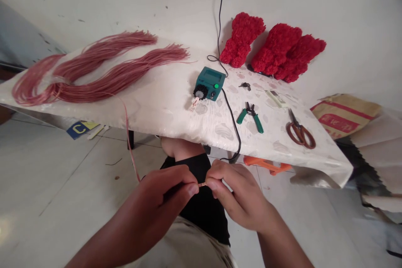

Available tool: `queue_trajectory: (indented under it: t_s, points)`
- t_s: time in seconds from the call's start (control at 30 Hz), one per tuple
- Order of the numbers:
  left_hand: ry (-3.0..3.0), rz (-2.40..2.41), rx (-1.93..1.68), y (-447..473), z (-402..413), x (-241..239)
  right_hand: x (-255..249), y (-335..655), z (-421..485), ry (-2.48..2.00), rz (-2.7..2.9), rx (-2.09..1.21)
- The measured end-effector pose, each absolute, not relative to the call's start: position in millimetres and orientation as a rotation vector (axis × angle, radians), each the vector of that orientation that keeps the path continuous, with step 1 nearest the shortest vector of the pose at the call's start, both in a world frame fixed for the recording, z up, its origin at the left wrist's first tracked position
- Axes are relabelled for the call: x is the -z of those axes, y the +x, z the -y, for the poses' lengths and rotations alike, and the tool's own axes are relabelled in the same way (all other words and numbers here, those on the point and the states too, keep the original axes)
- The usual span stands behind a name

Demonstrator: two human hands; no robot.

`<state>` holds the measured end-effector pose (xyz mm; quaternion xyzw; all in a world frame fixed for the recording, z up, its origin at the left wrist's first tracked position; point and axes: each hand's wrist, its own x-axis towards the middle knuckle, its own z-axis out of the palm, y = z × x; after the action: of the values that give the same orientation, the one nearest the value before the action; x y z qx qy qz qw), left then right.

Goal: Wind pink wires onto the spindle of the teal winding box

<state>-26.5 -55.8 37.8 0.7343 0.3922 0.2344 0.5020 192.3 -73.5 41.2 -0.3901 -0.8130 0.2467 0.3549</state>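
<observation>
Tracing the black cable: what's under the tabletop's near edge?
The black cable hangs over the edge of the white tabletop, above an orange object on the tiled floor. The tabletop hides part of that object.

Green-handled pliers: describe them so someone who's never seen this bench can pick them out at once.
On the white table, find the teal box with a black dial. Just right of it, nearer the table's edge, lie the green-handled pliers, handles spread, between the box and the brown-handled scissors. They're the only tool there with green grips.
</observation>
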Motion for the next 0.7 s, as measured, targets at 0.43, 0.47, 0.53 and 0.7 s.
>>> queue_trajectory:
  t_s: [0.43, 0.47, 0.53, 0.7]
  points:
    - [1.796, -0.977, -0.649, -24, 56, -41, -43, 194, 74, -1.047, 2.027, -0.702]
    - [1.796, -0.977, -0.671, -24, 57, -42, -43, 195, 75, -1.067, 1.998, -0.714]
    - [1.806, -0.972, -0.723, -25, 58, -46, -43, 199, 77, -1.104, 1.917, -0.752]
    - [1.838, -0.969, -0.847, -27, 59, -60, -48, 205, 85, -1.170, 1.780, -0.854]
